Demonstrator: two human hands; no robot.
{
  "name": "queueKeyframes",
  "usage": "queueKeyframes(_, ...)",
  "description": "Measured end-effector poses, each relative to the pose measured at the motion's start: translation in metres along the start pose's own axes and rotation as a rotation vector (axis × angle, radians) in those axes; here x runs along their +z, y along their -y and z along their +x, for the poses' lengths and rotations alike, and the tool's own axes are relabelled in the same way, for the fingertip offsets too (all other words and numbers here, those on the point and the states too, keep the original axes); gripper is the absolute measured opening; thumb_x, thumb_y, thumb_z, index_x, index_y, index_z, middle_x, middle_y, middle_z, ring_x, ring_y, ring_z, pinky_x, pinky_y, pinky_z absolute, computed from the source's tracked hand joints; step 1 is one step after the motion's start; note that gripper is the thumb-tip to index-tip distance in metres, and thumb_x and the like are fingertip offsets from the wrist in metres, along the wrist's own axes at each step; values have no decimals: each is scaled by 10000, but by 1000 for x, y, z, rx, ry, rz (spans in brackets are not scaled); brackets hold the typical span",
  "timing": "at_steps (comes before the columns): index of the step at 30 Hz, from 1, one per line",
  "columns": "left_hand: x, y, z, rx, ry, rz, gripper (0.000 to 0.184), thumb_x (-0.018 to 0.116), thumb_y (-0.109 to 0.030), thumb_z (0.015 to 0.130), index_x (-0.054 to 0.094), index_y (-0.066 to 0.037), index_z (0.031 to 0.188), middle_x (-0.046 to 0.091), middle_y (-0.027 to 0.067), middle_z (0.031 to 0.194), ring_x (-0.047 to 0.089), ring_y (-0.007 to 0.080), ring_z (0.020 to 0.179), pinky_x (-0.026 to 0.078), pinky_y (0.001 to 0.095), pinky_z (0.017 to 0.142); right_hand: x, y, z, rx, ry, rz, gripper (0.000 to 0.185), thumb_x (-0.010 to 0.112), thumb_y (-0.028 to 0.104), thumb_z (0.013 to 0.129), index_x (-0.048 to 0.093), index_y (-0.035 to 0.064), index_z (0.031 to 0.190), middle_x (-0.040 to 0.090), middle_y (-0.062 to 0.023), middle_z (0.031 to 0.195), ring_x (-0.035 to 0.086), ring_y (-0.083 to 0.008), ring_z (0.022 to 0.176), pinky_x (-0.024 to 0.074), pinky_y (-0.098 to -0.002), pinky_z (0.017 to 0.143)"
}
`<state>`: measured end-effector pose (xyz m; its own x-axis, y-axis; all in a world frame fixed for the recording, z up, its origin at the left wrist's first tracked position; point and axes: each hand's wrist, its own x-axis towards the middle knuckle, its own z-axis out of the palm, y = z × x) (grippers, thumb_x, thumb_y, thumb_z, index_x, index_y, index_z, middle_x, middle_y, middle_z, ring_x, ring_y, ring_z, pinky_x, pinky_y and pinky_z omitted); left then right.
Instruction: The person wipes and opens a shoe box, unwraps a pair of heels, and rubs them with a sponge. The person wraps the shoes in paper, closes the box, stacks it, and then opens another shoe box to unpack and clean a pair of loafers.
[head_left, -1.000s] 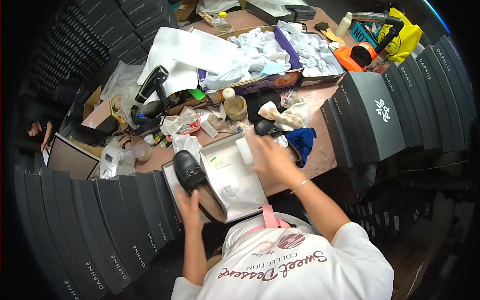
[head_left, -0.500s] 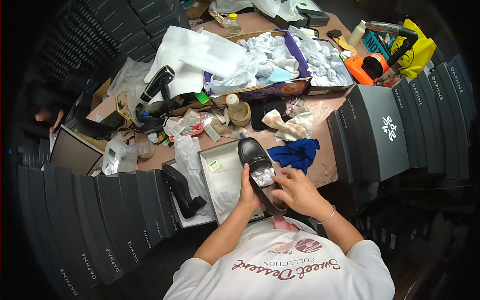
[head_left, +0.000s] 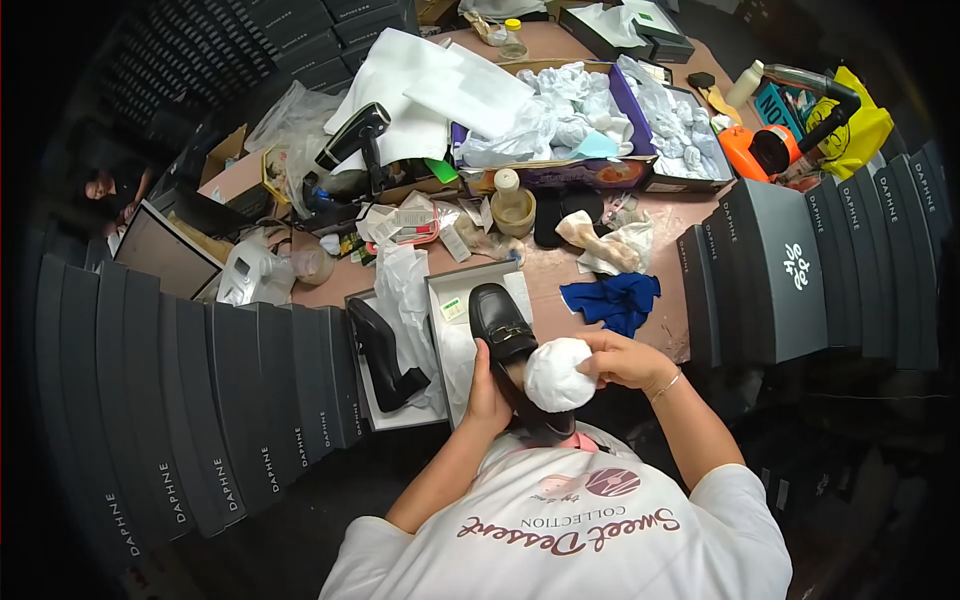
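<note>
A black loafer (head_left: 502, 322) with a metal ornament across its upper is gripped along its side by my left hand (head_left: 487, 392). Between the fingers of my right hand (head_left: 625, 362) is a round white ball of stuffing paper (head_left: 558, 375), held over the shoe's opening and covering part of it. Behind the loafer lies an open shoebox (head_left: 437, 300) with white paper and a small green-and-white packet inside. To its left, another open box holds a black heeled shoe (head_left: 378, 358) on its side beside white tissue paper (head_left: 403, 300).
Stacked dark shoeboxes rise at left (head_left: 235, 400) and right (head_left: 765, 270). Beyond the blue cloth (head_left: 615, 303) are a jar with a bottle (head_left: 512, 208), a purple carton (head_left: 560, 176) of crumpled paper balls and a hair dryer (head_left: 357, 140). A person (head_left: 115, 195) is at far left.
My right hand has drawn the white paper ball up out of the loafer's opening. The loafer stays in my left hand. The camera view has shifted somewhat.
</note>
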<state>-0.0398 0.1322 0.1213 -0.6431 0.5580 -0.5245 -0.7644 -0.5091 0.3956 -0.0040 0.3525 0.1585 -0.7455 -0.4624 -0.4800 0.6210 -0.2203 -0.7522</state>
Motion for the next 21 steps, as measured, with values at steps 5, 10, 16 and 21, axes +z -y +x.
queueKeyframes(5, -6, -1, -8, -4, -65, -5, 720, 404, -682, 871, 497, -81, 1257, 617, 107, 1118, 608, 225, 1014, 496, 377, 846, 51, -3, 13, -263, -472, -622, 408, 643, 95, 757, 600, 47, 1160, 629, -88, 980, 560, -186, 682, 468, -250, 628)
queueKeyframes(10, -14, -9, -8, -53, -44, 13, 705, 397, -679, 875, 503, -84, 1238, 621, 100, 1103, 618, 218, 985, 510, 381, 827, 75, -7, 7, -891, -340, -1463, 486, 663, 65, 750, 557, 67, 1224, 610, -120, 1038, 590, -232, 715, 480, -252, 651)
queueKeyframes(16, -9, -8, -8, -53, -41, 65, 685, 404, -672, 878, 513, -86, 1218, 626, 86, 1080, 620, 203, 965, 508, 336, 816, 82, -15, 8, -531, -402, -1374, 497, 670, 55, 735, 566, 96, 1220, 565, -131, 1140, 594, -293, 865, 491, -304, 730)
queueKeyframes(21, -6, -8, -11, 2, -7, 91, 694, 421, -679, 870, 516, -86, 1219, 631, 65, 1063, 621, 178, 944, 503, 292, 806, 99, -4, 10, -140, -356, -1051, 505, 662, 57, 739, 560, 113, 1231, 502, -130, 1244, 554, -305, 1012, 485, -333, 824)
